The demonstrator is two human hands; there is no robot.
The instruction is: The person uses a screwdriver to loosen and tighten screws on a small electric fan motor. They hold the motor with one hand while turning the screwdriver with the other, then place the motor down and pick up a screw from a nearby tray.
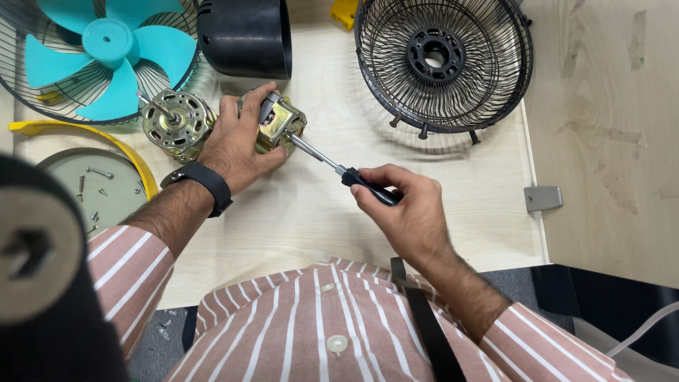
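Observation:
My left hand (237,145) grips a brass-coloured fan motor part (281,124) on the light wooden table (396,212). My right hand (403,205) holds a black-handled screwdriver (332,164), whose metal shaft points up-left with its tip against the motor part. A second motor piece with a shaft (175,124) lies just left of my left hand. I wear a black band on the left wrist.
A teal fan blade (106,49) rests in a wire guard at the top left. A black motor housing (244,35) stands behind the hands. A black wire fan guard (442,60) lies top right. A round grey-green tray with screws (102,187) sits left, with a yellow ring (106,134).

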